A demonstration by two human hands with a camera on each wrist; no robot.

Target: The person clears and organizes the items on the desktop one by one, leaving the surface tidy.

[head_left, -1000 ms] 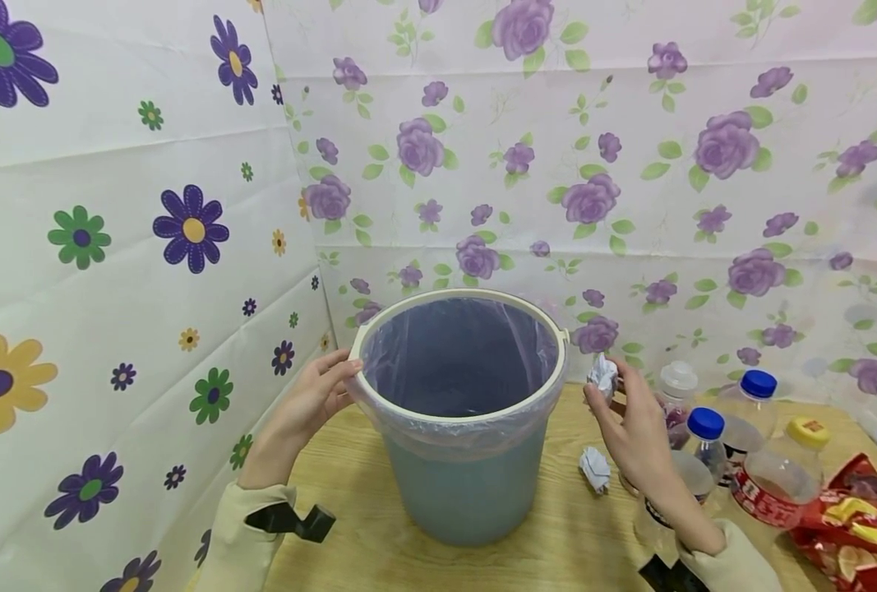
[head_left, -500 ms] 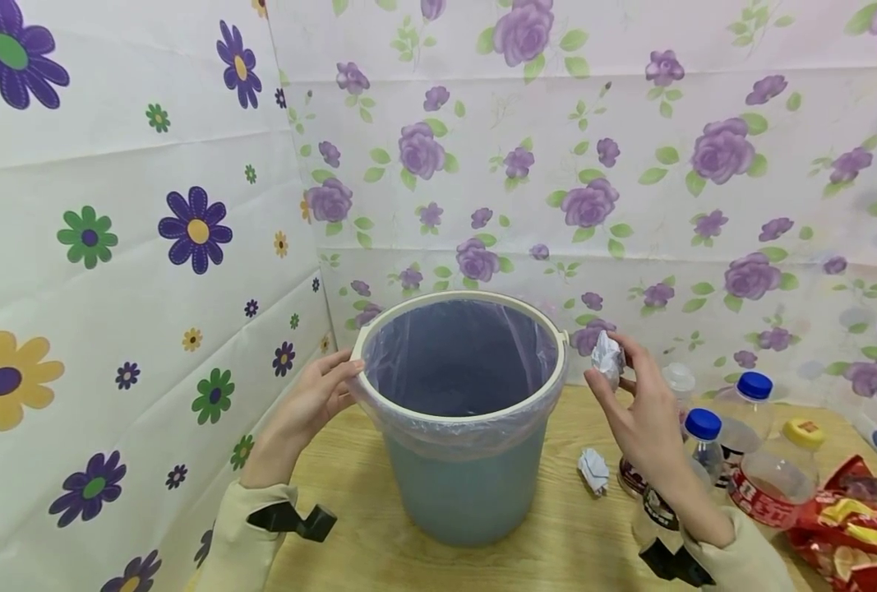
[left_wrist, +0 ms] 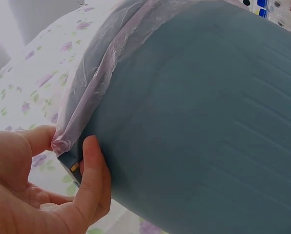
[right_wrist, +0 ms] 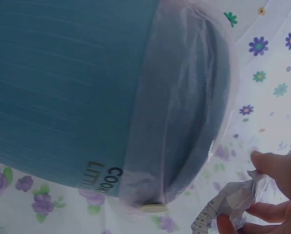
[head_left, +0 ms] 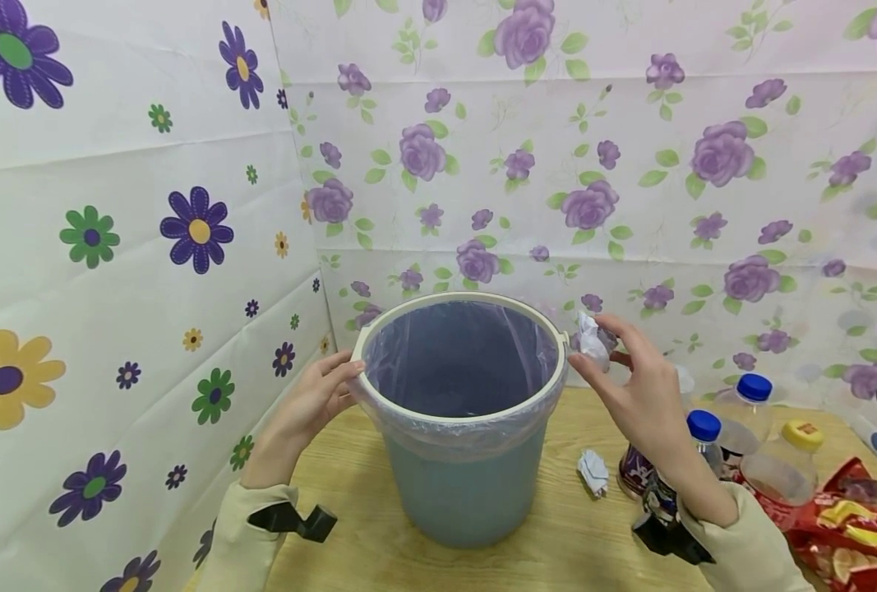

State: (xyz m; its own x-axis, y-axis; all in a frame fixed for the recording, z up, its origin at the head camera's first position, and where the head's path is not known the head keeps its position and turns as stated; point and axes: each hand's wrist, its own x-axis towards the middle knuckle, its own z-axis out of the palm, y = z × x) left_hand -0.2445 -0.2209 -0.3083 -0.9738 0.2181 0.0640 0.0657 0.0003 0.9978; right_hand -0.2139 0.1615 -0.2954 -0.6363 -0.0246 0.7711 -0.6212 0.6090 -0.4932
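The left grip (head_left: pixel 318 395) is pinching the bin (head_left: pixel 468 485) on its left; the right grip (head_left: pixel 641 395) is holding crumpled paper (head_left: pixel 593 347).

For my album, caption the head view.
Left hand grips a lined bin; right hand holds crumpled paper beside it.

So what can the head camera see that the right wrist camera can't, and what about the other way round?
Only the head view shows the left hand gripping the blue-green plastic bin, the light wooden table, clear plastic bottles, a crinkled red bag and a loose crumpled white paper.

Only the right wrist view shows printed letters on the bin and dark marks on the held white paper ball.

Both show the bin, its see-through plastic liner, the right hand holding the paper ball, and white flowery wall coverings.
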